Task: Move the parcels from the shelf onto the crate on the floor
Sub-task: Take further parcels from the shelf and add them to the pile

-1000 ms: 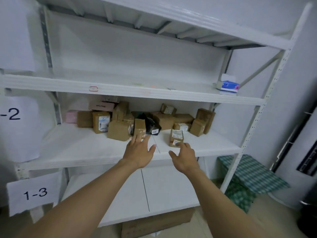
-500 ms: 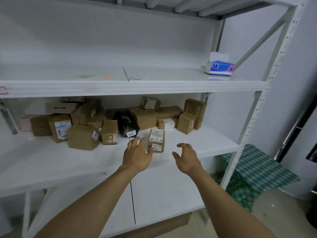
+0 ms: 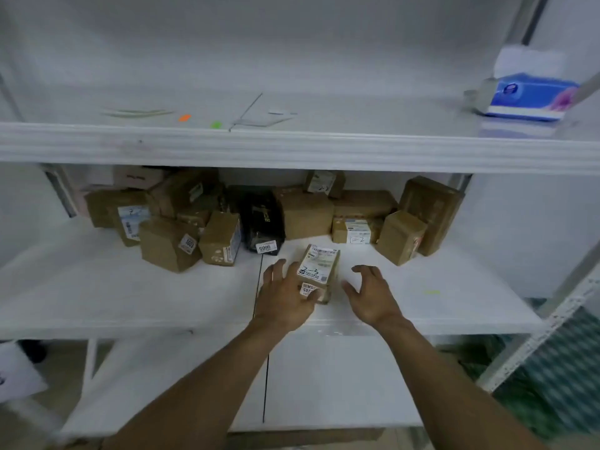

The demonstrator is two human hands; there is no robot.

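A small brown parcel (image 3: 319, 266) with white labels stands alone near the front of the middle shelf (image 3: 130, 297). My left hand (image 3: 285, 297) touches its left side, fingers straight, with the thumb lying against its lower front. A short gap to the parcel's right, my right hand (image 3: 370, 293) hovers with spread, relaxed fingers and holds nothing. Behind them, several brown parcels (image 3: 305, 216) and a black wrapped parcel (image 3: 263, 219) crowd the back of the same shelf. No crate is clearly in view.
The upper shelf (image 3: 292, 147) juts out just above the parcels and carries a blue tissue box (image 3: 526, 95) at the right. A lower shelf (image 3: 324, 384) sits beneath my arms. A green checked cloth (image 3: 558, 368) lies past the right upright post (image 3: 532, 339).
The view has closed in on the middle shelf. Both hands have reached forward to either side of the small labelled parcel, and my left hand now touches it.
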